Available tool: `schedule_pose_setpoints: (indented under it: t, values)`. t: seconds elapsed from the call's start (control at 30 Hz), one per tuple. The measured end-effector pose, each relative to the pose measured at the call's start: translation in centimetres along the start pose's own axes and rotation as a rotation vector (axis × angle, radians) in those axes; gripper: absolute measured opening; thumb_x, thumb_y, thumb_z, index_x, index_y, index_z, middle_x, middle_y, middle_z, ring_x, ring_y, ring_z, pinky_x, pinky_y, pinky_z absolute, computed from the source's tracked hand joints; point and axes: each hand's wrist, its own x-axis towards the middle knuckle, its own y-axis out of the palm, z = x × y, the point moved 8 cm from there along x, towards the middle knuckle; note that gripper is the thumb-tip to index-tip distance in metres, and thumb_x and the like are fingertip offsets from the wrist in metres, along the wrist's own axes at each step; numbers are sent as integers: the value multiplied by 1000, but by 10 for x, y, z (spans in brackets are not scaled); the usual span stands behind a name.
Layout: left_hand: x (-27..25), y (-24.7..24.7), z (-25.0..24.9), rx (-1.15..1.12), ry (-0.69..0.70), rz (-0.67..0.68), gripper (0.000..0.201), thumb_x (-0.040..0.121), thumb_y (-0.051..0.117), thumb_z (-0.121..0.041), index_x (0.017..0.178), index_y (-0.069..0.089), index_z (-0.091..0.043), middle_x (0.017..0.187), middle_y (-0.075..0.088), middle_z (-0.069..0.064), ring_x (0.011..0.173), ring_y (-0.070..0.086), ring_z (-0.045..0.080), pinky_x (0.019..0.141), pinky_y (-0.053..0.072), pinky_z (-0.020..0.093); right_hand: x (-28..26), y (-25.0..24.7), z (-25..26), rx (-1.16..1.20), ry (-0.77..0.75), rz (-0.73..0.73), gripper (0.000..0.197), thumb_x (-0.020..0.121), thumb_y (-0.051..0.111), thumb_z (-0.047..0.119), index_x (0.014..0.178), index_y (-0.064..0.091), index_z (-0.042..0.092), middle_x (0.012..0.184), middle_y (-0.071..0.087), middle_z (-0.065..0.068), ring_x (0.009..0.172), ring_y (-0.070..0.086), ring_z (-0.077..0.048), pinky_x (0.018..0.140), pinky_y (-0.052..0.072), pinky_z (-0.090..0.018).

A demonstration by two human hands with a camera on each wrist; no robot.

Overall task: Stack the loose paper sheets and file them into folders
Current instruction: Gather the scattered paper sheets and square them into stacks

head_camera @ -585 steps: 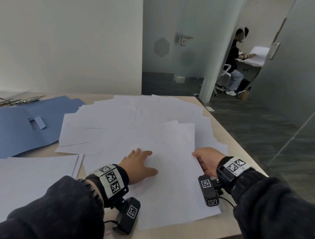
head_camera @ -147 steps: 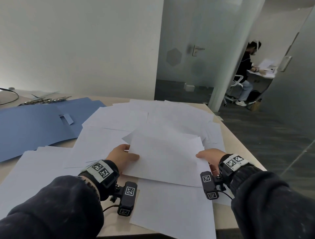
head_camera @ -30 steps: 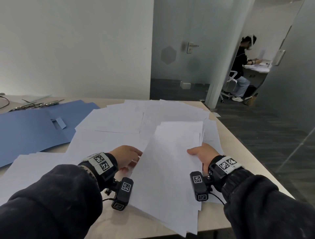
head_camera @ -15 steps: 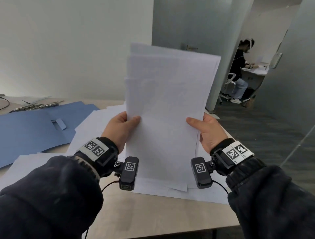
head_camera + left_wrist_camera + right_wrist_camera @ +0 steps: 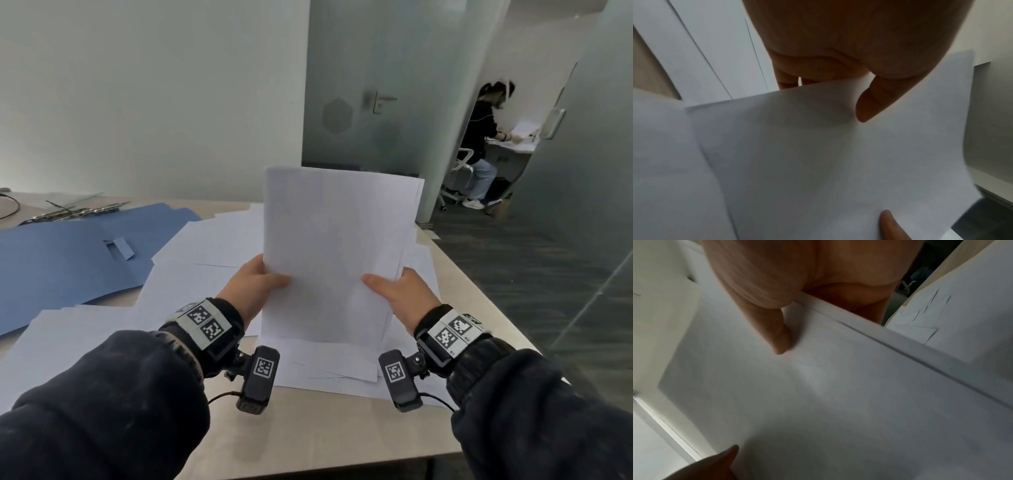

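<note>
Above the table (image 5: 308, 442), both hands' fingers (image 5: 274, 279) pinch the upright paper stack (image 5: 335, 253)

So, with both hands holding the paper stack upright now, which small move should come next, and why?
Probably tap the stack down on its bottom edge against the table. The left hand and right hand grip its two sides, it stands upright, and sheet edges on its right side are not yet flush.
</note>
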Motion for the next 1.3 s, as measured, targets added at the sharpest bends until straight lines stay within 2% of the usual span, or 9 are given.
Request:
schedule_pose_setpoints:
  t: [0.13, 0.3, 0.5, 0.67, 0.87, 0.97, 1.03, 1.17, 1.3]
  values:
    - [7, -13, 16, 377, -87, -79, 34, 95, 64, -17, 128, 58, -19, 116, 66, 0, 106, 63, 24, 87, 48, 35, 12, -29, -11, -7, 42, -153, 4, 91, 70, 18, 92, 71, 22, 99, 75, 1, 98, 70, -23, 94, 54, -38]
    - [8, -29, 39, 616, -248, -99, 43, 97, 62, -23, 138, 53, -16, 119, 55, 2, 103, 52, 22, 90, 42, 33, 20, -80, -50, -267, 286, -239, 26, 95, 63, 12, 116, 65, -3, 113, 67, -16, 108, 63, -35, 89, 48, -35]
    - [7, -28, 45, 548, -334, -131, 34, 97, 59, -25, 130, 54, -22, 121, 58, 3, 113, 58, 26, 75, 49, 34, 16, -75, -80, -505, 457, -11, 38, 97, 63, 20, 126, 62, -6, 131, 63, -18, 120, 60, -35, 100, 46, -36]
    - [5, -20, 50, 446, -380, -129, 26, 95, 60, -24, 121, 58, -23, 118, 62, 6, 111, 63, 28, 85, 54, 44, 17, -49, -78, -454, 445, 69, 30, 97, 64, 22, 118, 65, 0, 119, 67, -15, 93, 62, -26, 60, 45, -19]
    - [3, -13, 60, 334, -414, -107, 20, 97, 60, -21, 117, 58, -21, 118, 62, 7, 90, 62, 20, 69, 46, 33, 19, -24, -85, -293, 460, 79, 33, 89, 73, 18, 115, 69, -2, 113, 73, -16, 106, 68, -36, 103, 50, -48]
    - [2, -10, 65, 343, -428, -82, 4, 98, 60, -17, 97, 58, -21, 104, 63, 10, 85, 61, 26, 64, 41, 33, 18, -14, -88, -248, 463, 101, 33, 88, 73, 19, 115, 68, 0, 110, 73, -16, 103, 69, -36, 102, 51, -50]
    - [2, -8, 71, 340, -455, -62, 13, 98, 60, -15, 86, 58, -20, 91, 63, 13, 84, 58, 30, 71, 44, 38, 16, -10, -88, -231, 458, 101, 36, 87, 73, 22, 115, 68, 0, 110, 73, -16, 104, 69, -36, 102, 51, -50]
    - [-4, 2, 79, 317, -489, 9, 14, 99, 57, -12, 107, 67, -8, 103, 73, 19, 87, 69, 35, 86, 56, 46, 13, -3, -87, -198, 424, 117, 18, 91, 71, 19, 104, 72, 7, 110, 74, -14, 104, 69, -35, 102, 51, -50]
    - [-9, 11, 82, 306, -486, 82, 25, 91, 63, -9, 115, 63, -13, 108, 75, 16, 99, 73, 39, 93, 57, 58, 9, 9, -85, -156, 391, 157, 16, 92, 71, 23, 102, 72, 11, 108, 75, -11, 102, 71, -33, 101, 52, -50]
